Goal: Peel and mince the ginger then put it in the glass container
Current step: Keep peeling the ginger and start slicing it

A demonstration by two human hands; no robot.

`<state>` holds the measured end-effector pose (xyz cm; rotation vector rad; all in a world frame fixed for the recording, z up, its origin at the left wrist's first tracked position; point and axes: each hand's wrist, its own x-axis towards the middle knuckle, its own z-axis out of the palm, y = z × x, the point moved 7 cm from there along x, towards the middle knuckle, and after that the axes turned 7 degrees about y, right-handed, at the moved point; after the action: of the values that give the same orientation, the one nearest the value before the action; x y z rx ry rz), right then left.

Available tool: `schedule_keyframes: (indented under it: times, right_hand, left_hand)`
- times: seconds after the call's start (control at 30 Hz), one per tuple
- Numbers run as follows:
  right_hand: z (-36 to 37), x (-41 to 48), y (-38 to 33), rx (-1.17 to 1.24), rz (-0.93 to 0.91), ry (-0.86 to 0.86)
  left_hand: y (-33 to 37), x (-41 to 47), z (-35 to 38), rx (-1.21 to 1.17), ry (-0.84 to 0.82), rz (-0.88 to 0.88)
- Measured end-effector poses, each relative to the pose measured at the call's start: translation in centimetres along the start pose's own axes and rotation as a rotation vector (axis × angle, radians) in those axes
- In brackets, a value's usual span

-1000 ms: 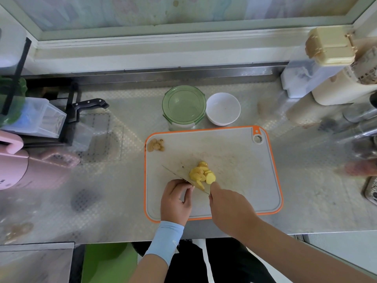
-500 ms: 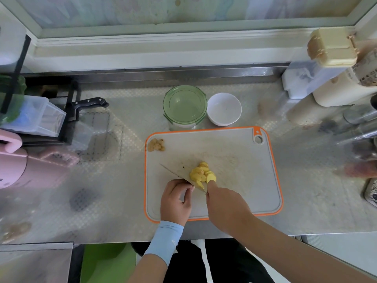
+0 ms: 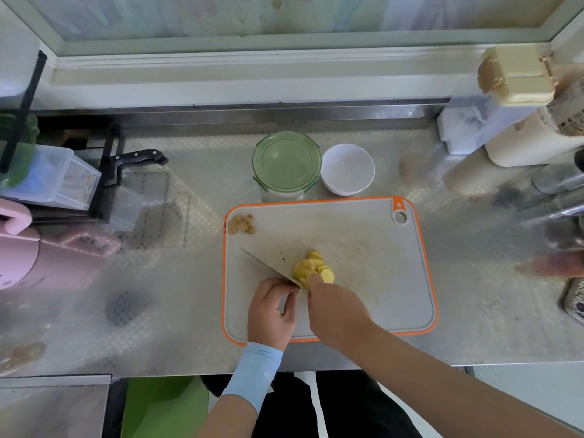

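Since a second ago my right hand [image 3: 335,311] has crept farther onto the ginger [image 3: 308,267]. Its fingers [image 3: 316,277] press on the pile's near edge, but the back of my hand hides whether they grasp it. My left hand [image 3: 270,314] is clenched round the handle of the knife [image 3: 268,267], blade just left of the pile.

Peeling looks done: brown peelings [image 3: 240,224] sit at the cutting board's [image 3: 363,305] far left corner. The ginger lies mid-board in yellow slices, not yet minced. The glass container [image 3: 286,162], just beyond the board, has its green lid on.

A steel table [image 3: 189,311] runs under a window sill [image 3: 221,86], with a white bowl [image 3: 347,169], a black-handled knife [image 3: 139,157] in a rack and a pink appliance [image 3: 19,257] far left.
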<state>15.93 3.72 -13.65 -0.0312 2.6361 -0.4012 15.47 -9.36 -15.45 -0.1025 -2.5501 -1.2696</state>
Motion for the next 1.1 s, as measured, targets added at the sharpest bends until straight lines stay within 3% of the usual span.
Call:
schedule_keyframes:
  times: [0.23,0.5,1.1]
  right_hand:
    - [-1.0,0.7,-0.1,0.112,0.072,-0.013]
    - [-0.5,-0.3,0.4,0.009,-0.010,0.009]
    - [-0.9,-3.8,2.3,-0.016,0.026,0.068]
  left_hand:
    - [0.4,-0.2,-0.1,0.005,0.006,0.023]
    - [0.1,-0.4,0.0,-0.011,0.039,0.027]
    - [0.2,-0.7,-0.3,-0.024,0.063,0.022]
